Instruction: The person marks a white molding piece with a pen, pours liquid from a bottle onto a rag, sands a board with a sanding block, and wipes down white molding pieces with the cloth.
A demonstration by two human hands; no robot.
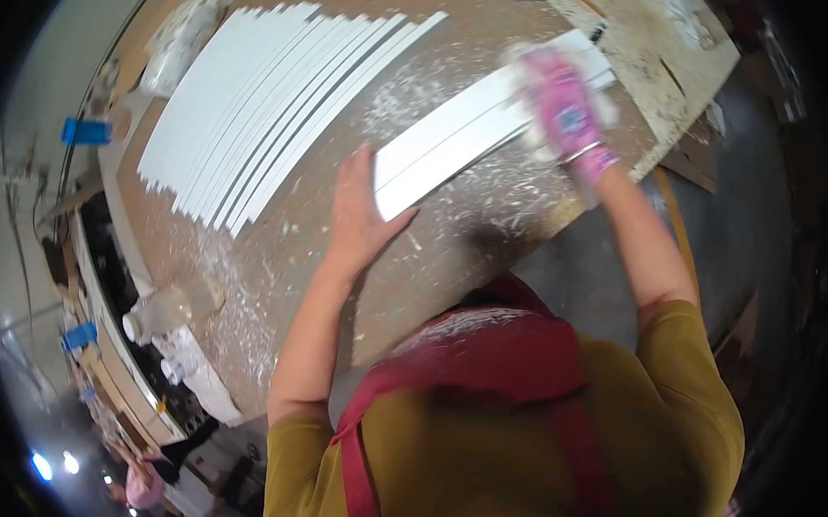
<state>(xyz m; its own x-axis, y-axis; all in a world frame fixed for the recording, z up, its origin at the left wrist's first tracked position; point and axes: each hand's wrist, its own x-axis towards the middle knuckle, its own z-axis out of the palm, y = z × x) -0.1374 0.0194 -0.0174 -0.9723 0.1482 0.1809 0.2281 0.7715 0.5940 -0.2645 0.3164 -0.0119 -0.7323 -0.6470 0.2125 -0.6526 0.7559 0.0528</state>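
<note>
A few white flat strips lie side by side on a brown worktable, slanting up to the right. My bare left hand is at their near left end, fingers stretched along the end edges and thumb spread apart. Over the far right part of the strips is my right hand, in a pink patterned glove and blurred by motion. A white, cloth-like wad bulges out around that hand and seems pressed against the strips. The gloved fingertips cannot be made out.
Many more white strips are fanned out at the left. White shavings litter the table. A clear plastic bottle lies near the left edge, and a plastic-wrapped bundle is at the far left. A lighter board forms the right corner.
</note>
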